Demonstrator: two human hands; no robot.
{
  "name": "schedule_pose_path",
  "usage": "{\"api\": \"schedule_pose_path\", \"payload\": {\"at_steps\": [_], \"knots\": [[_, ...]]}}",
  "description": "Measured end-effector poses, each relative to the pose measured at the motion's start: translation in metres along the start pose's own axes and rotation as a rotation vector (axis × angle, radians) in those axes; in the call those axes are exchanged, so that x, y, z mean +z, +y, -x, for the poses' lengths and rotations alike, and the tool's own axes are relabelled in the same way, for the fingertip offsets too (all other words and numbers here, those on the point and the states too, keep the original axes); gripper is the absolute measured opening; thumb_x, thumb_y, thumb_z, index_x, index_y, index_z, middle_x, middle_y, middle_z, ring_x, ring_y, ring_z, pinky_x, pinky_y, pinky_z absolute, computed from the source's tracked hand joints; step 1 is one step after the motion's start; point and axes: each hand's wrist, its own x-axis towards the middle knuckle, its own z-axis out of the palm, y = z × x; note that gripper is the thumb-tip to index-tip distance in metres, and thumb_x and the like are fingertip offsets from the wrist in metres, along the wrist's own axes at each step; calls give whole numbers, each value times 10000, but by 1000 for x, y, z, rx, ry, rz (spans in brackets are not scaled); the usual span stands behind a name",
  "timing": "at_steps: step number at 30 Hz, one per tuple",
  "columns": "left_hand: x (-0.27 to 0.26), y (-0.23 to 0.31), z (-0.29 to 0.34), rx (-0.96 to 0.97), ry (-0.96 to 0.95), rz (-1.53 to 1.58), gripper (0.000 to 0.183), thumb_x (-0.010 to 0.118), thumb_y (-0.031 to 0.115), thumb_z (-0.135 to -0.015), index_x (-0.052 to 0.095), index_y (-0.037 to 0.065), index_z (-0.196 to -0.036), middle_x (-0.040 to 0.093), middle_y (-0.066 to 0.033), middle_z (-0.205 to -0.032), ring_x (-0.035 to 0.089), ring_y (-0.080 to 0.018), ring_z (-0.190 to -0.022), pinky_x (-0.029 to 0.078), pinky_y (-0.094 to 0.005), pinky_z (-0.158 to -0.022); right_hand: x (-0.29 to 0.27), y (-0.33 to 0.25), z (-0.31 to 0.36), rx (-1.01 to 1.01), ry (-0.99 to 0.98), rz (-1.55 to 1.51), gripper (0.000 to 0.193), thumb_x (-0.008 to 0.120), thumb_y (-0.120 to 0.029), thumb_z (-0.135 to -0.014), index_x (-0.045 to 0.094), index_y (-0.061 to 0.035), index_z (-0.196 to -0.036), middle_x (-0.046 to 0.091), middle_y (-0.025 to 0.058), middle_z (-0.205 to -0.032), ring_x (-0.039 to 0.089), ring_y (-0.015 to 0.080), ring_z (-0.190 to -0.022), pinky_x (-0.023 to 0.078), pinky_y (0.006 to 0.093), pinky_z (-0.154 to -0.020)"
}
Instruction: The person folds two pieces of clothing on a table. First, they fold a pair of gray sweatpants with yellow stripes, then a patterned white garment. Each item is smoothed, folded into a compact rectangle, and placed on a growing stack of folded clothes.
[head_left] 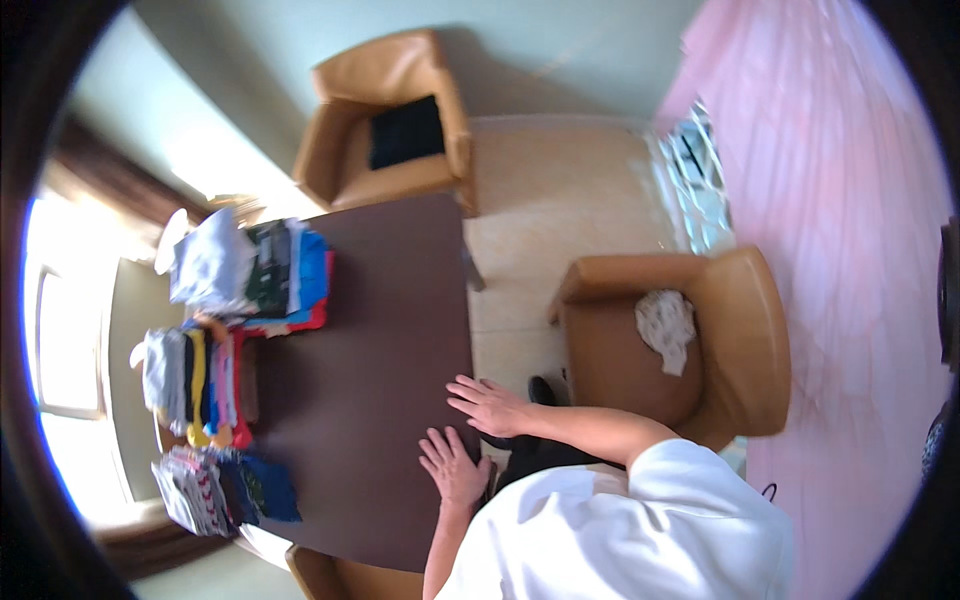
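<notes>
My left hand [456, 470] lies palm down near the edge of the dark brown table [380, 370], fingers spread and thumb out to the side. Just beyond it, my right hand [490, 406] rests its outstretched fingers over the same edge. Neither hand holds anything, and they are apart from each other. Across the table, well away from both hands, stand piles of folded clothes: a tall pile [250, 268] topped in pale grey, a mixed-colour pile [195, 380] with yellow and red, and a lower pile [225, 490] with dark blue pieces.
A tan armchair [740, 330] holding a crumpled white patterned cloth [665, 325] stands to the right. Another armchair [385, 185] with a black cushion [408, 133] is at the far end. A third armchair [360, 580] shows below. Pink curtains [830, 200] hang right; a bright window is left.
</notes>
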Motion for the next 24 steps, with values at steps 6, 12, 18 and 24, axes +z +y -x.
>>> {"api": "schedule_pose_path", "payload": {"at_steps": [6,12,18,24], "knots": [[0,14,-16,-72,-188,-187,1229,830,441,-783,80,-41,-1629,14,-369,-1671,25,-617,-1520,141,-719,-1202,30,51,78,504,128,-301,581,646,-173,-914,502,-8,-1452,395,261,-1569,480,438,-1387,468,531,-1086],[-11,36,-53,-277,-307,-271,1405,878,475,-736,-84,-38,-1621,-117,-370,-1661,-25,-624,-1516,141,-735,-1194,57,150,186,1207,73,-429,430,616,-215,-923,589,35,-1272,591,323,-1308,577,487,-1237,496,539,-1034],[-22,52,-89,-377,-360,-280,1516,923,521,-676,-128,-41,-1612,-155,-378,-1652,-41,-622,-1517,162,-703,-1209,53,236,283,1583,42,-480,547,582,-272,-952,524,65,-1379,521,329,-1426,529,473,-1311,474,508,-1089],[-17,47,-94,-397,-382,-310,1566,943,509,-650,-181,-4,-1612,-179,-336,-1669,-43,-597,-1531,158,-677,-1230,28,290,306,1642,114,-359,638,606,-236,-926,431,35,-1477,328,314,-1581,492,490,-1349,461,512,-1112]]}}
